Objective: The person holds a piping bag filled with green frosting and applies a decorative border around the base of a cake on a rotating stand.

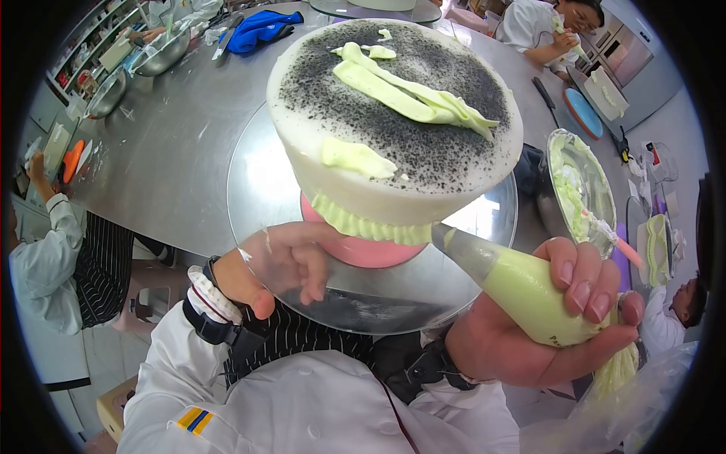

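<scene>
My right hand (pixel 556 321) is wrapped round a clear piping bag (pixel 529 295) of pale green cream. The bag's metal tip touches the lower edge of a round white cake form (pixel 340 185), at the end of a ruffled green border (pixel 363 225). Dark specks and smears of green cream (pixel 416 98) lie on its top. My left hand (pixel 283 265) is below the border at the left, fingers apart and partly curled, beside the pink base (pixel 370 250) on the glass turntable (pixel 253 174). Nothing is in it.
A metal bowl (pixel 582 181) with green cream and a spatula stands at the right. A blue cloth (pixel 261 30) and metal bowls (pixel 162 53) are at the back left of the steel table (pixel 174 159). Other people work at the left, back and right edges.
</scene>
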